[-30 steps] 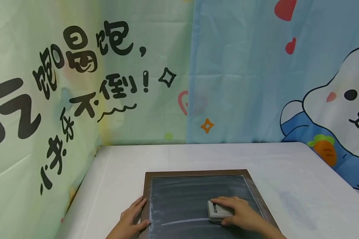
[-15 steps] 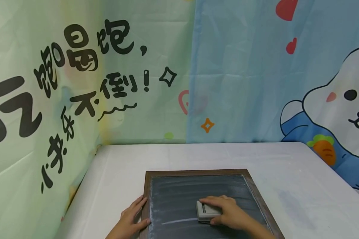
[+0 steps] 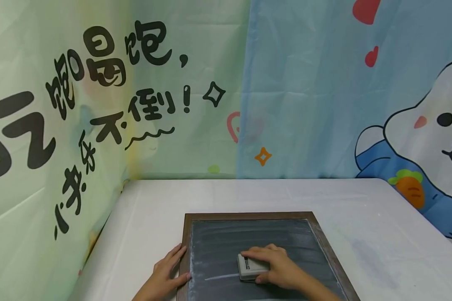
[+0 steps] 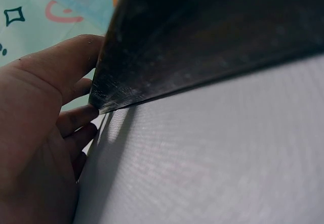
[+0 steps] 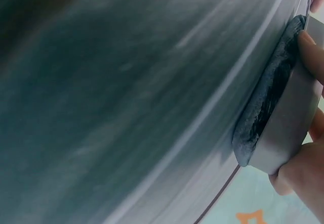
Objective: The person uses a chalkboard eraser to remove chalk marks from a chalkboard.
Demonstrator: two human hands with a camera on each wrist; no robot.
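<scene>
A framed chalkboard (image 3: 294,238) lies on the white table. My left hand (image 3: 162,274) rests at its left side, with the thumb on the wooden frame and the fingers fairly straight against the frame's edge. In the left wrist view, the left hand (image 4: 40,113) touches the board's dark side (image 4: 202,37). My right hand (image 3: 280,267) grips a grey chalkboard eraser (image 3: 250,267) laid on the board. The right wrist view shows the eraser's dark felt (image 5: 268,92) against the surface, thumb and fingers around its body. A chalk line (image 3: 220,276) runs left from the eraser.
White table surface (image 3: 391,242) surrounds the board. Behind stands a curtain (image 3: 305,104) printed with hearts and a white cartoon animal (image 3: 429,125). At the left, another printed curtain (image 3: 19,209) bears large black characters. Faint chalk smears cover the board.
My right hand has slid the eraser leftward along the chalk line, and the visible part of the line has become shorter. The left hand stays at the frame. The head view has shifted slightly.
</scene>
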